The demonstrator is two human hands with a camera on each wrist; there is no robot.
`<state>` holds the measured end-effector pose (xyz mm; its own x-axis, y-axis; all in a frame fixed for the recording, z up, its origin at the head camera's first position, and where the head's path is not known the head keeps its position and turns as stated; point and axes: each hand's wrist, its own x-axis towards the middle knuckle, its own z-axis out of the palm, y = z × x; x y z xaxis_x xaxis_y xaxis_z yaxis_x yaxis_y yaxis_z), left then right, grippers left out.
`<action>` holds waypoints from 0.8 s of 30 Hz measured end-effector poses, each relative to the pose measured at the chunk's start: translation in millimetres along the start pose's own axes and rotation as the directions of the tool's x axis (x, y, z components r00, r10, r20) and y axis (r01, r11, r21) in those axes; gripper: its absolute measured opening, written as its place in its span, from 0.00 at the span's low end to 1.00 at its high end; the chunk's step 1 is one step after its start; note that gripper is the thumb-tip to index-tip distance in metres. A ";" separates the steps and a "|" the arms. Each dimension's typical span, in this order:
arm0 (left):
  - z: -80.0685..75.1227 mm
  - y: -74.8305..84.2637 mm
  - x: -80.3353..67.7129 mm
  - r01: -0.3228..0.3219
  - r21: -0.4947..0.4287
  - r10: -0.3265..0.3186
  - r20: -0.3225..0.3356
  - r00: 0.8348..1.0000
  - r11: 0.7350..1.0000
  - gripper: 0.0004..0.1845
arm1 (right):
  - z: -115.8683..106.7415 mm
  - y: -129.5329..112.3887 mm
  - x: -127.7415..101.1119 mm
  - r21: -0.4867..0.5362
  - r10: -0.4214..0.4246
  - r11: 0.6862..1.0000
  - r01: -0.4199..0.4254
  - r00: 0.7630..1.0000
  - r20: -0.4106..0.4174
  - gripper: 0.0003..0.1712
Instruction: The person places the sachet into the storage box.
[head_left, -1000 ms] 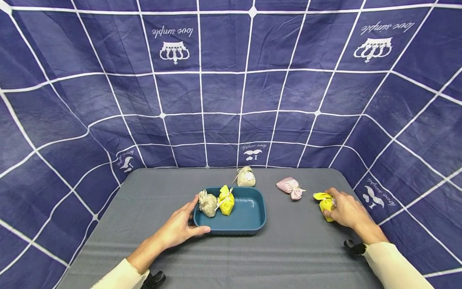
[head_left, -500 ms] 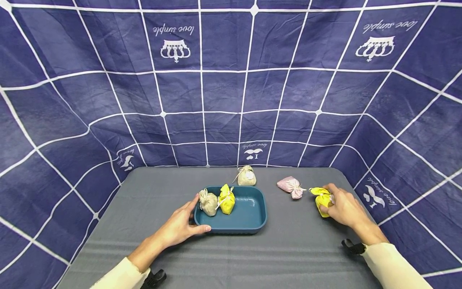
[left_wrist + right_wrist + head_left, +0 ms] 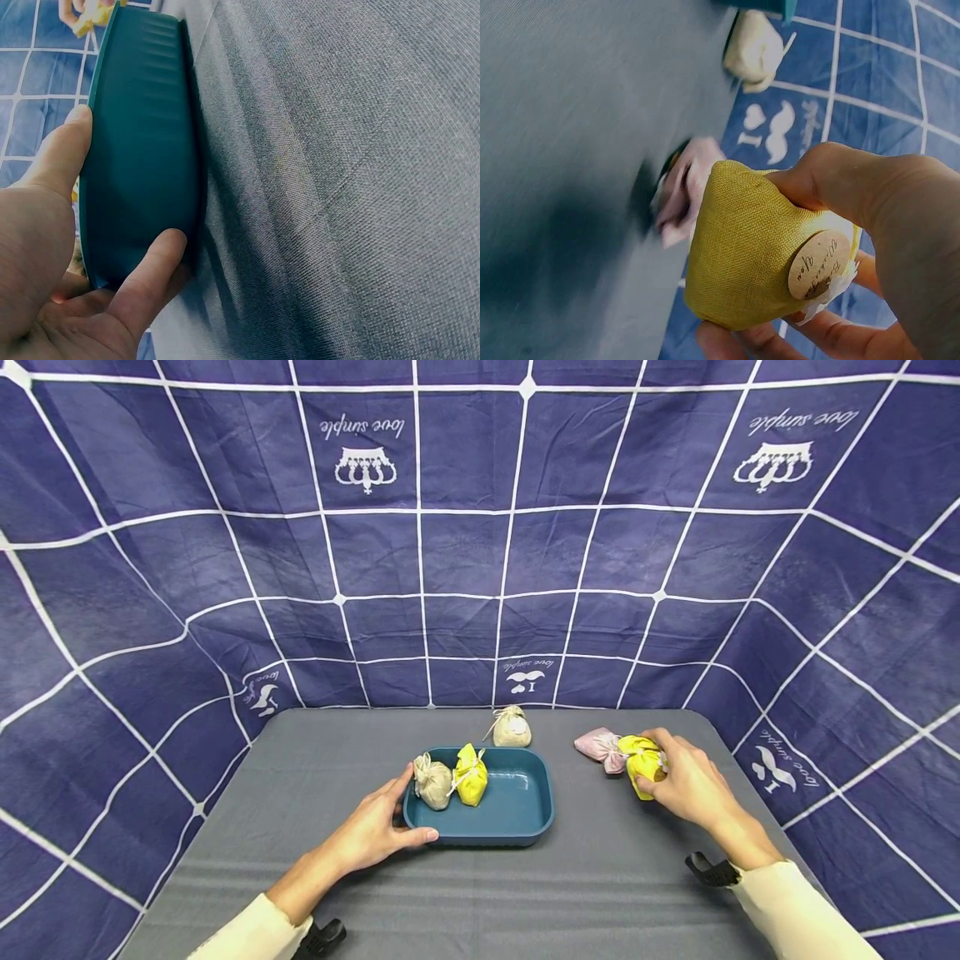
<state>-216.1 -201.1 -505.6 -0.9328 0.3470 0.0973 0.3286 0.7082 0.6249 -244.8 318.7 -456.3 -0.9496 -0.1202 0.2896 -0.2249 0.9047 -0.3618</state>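
Observation:
My right hand (image 3: 678,777) grips a small yellow sachet bag (image 3: 643,762) (image 3: 757,255) just above the grey table, right beside a pink sachet (image 3: 600,747) (image 3: 686,187). A round wooden tag shows on the yellow bag in the right wrist view. My left hand (image 3: 375,831) (image 3: 82,300) holds the near left corner of a teal tray (image 3: 517,814) (image 3: 142,150), thumb along the front wall, fingers on the left end. Inside the tray stand a beige sachet (image 3: 432,782) and another yellow sachet (image 3: 471,776).
A second beige sachet (image 3: 511,727) (image 3: 756,49) stands on the table just behind the tray. The grey table (image 3: 375,902) is walled on three sides by a navy checked cloth (image 3: 480,552). Black clips sit at the table's front edge near each sleeve.
My right hand has carried the yellow sachet from the table's right side leftward, up against the pink sachet. The left hand and the tray have stayed put.

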 end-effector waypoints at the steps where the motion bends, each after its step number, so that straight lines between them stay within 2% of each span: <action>1: -0.3 0.2 -0.2 -0.001 0.003 0.001 0.000 1.000 1.000 0.69 | 1.0 -3.7 0.8 0.002 -0.010 1.000 0.010 1.000 -0.004 0.38; 8: -0.5 1.0 -0.1 -0.003 0.029 0.004 -0.008 1.000 1.000 0.69 | 5.0 -31.7 9.5 0.029 -0.061 0.998 0.062 0.998 -0.009 0.38; 17: 1.8 0.2 1.1 0.012 0.003 -0.012 0.001 1.000 1.000 0.69 | 13.0 -72.3 24.0 0.096 -0.164 0.982 0.166 0.986 -0.021 0.38; 24: 3.2 -1.5 1.8 0.015 -0.007 -0.015 0.000 1.000 1.000 0.69 | 23.1 -100.9 33.2 0.135 -0.220 0.967 0.218 0.975 0.004 0.39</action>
<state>-217.8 -199.6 -508.9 -0.9378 0.3360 0.0879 0.3133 0.7092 0.6315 -258.6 214.0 -430.6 -0.8776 -0.3180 0.3588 -0.4535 0.7934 -0.4060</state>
